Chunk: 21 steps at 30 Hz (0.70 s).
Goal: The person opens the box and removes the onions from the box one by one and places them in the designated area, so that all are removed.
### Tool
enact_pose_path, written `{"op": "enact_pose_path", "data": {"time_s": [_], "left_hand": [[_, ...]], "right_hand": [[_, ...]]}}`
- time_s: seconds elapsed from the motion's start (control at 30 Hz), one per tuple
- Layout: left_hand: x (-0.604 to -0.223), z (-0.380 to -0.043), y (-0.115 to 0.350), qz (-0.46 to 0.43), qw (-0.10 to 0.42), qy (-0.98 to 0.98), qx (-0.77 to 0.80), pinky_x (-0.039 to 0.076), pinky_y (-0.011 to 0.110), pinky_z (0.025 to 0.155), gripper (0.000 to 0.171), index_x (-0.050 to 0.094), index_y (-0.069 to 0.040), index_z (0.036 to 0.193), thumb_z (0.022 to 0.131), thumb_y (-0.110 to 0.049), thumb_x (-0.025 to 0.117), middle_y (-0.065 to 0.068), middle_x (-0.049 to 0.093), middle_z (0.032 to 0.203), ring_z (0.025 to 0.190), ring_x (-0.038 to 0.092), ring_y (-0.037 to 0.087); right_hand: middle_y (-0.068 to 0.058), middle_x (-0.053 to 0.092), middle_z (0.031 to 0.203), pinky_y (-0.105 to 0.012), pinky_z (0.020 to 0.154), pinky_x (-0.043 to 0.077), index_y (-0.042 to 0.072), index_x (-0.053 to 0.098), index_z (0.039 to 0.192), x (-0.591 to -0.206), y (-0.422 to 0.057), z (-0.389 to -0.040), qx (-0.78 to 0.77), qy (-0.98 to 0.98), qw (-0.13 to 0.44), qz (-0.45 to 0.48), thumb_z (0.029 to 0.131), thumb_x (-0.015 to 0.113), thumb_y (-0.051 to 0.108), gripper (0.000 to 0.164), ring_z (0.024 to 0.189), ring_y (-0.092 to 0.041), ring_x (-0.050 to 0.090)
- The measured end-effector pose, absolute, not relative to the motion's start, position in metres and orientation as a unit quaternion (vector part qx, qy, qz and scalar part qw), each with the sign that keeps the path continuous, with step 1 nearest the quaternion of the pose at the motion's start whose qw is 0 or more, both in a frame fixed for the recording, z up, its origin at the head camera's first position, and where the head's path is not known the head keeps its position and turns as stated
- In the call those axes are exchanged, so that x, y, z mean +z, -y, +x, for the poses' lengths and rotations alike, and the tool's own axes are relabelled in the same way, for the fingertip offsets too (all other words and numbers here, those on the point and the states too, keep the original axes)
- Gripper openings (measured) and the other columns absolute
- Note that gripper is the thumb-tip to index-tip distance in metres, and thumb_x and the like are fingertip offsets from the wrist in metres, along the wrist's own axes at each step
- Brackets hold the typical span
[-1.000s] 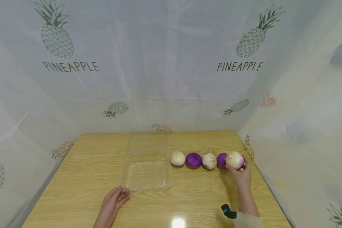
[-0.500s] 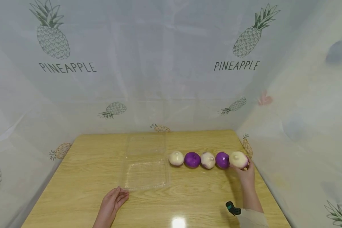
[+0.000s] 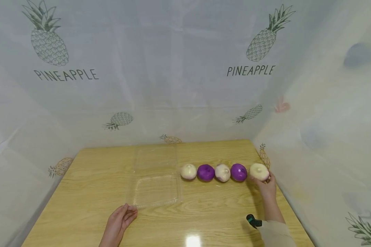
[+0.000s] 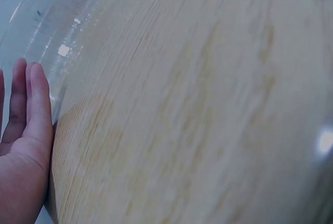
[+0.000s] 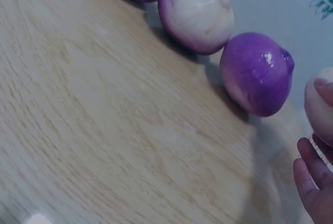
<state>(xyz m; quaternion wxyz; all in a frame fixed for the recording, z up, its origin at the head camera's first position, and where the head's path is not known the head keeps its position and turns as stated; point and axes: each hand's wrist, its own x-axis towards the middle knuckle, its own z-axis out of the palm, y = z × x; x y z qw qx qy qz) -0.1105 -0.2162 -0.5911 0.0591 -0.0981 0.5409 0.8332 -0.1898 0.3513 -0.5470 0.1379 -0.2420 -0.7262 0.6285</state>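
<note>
Several shiny onions lie in a row. A pale one [image 3: 188, 172] is at the left end, then a purple onion [image 3: 206, 172], a pale one with a purple base [image 5: 195, 17] and another purple onion [image 5: 257, 73]. At the right end my right hand [image 3: 267, 188] holds a pale, purple-based onion [image 3: 259, 172], fingers and thumb around its near right side. A narrow gap separates it from the purple onion. My left hand [image 3: 119, 221] is at the near left corner of a clear plastic container [image 3: 154, 205], its fingers fairly straight at the rim [image 4: 39, 96].
The container's lid [image 3: 156, 154] lies folded back behind its base. Wooden table [image 3: 210, 212] runs in front of the row. A pineapple-printed curtain [image 3: 173, 85] hangs behind and at both sides. A black device [image 3: 253, 221] sits on my right wrist.
The right hand has carried its pale onion rightward, from overlapping the purple onion to a spot just beside it. The left hand keeps its place at the container corner; the head view has shifted slightly.
</note>
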Motion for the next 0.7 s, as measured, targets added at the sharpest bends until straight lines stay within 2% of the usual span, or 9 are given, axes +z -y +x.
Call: {"op": "enact_pose_path", "data": {"time_s": [0.13,0.23,0.37,0.53,0.63,0.7], "left_hand": [[-0.591,-0.111,0.215,-0.101,0.056,-0.540,0.834,0.054,0.037,0.092,0.038,0.061,0.010,0.108,0.104,-0.026,0.050,0.010,0.067,0.101,0.098,0.066,0.023],[-0.591,-0.111,0.215,-0.104,0.054,-0.544,0.831,0.055,0.037,0.092,0.039,0.060,0.011,0.108,0.104,-0.027,0.050,0.010,0.066,0.101,0.098,0.066,0.022],[-0.591,-0.111,0.215,-0.106,0.055,-0.546,0.829,0.054,0.037,0.092,0.040,0.060,0.011,0.108,0.103,-0.028,0.051,0.011,0.066,0.102,0.098,0.065,0.023],[-0.591,-0.111,0.215,-0.102,0.052,-0.551,0.826,0.054,0.037,0.092,0.040,0.059,0.012,0.109,0.104,-0.027,0.050,0.012,0.065,0.103,0.099,0.065,0.023],[-0.591,-0.112,0.215,-0.102,0.051,-0.552,0.826,0.054,0.037,0.092,0.039,0.059,0.012,0.109,0.104,-0.025,0.049,0.012,0.066,0.102,0.098,0.066,0.023],[-0.591,-0.112,0.215,-0.103,0.050,-0.551,0.826,0.055,0.037,0.092,0.039,0.060,0.012,0.109,0.105,-0.025,0.049,0.012,0.066,0.102,0.098,0.066,0.023]], "right_hand": [[-0.030,0.032,0.142,-0.017,0.072,0.057,0.004,0.007,0.155,-0.552,-0.355,-0.193,0.638,0.719,0.126,-0.245,0.089,0.073,0.011,0.094,0.087,-0.003,0.053],[-0.027,0.038,0.131,-0.020,0.069,0.058,0.002,0.009,0.155,-0.556,-0.357,-0.195,0.635,0.723,0.127,-0.241,0.090,0.071,0.011,0.090,0.071,0.001,0.056],[-0.022,0.044,0.118,-0.019,0.065,0.058,0.000,0.015,0.154,-0.562,-0.357,-0.196,0.624,0.732,0.135,-0.238,0.090,0.071,0.014,0.086,0.067,-0.004,0.059],[-0.013,0.050,0.103,-0.014,0.059,0.053,0.000,0.019,0.152,-0.571,-0.358,-0.196,0.601,0.745,0.143,-0.254,0.090,0.072,0.023,0.085,0.063,-0.001,0.057],[-0.015,0.050,0.111,-0.013,0.059,0.049,0.001,0.018,0.154,-0.576,-0.359,-0.197,0.580,0.758,0.143,-0.263,0.090,0.072,0.029,0.088,0.069,-0.004,0.056],[-0.022,0.047,0.125,-0.018,0.072,0.049,0.002,0.017,0.154,-0.577,-0.359,-0.199,0.569,0.767,0.141,-0.260,0.091,0.072,0.032,0.089,0.088,-0.014,0.058]]}}
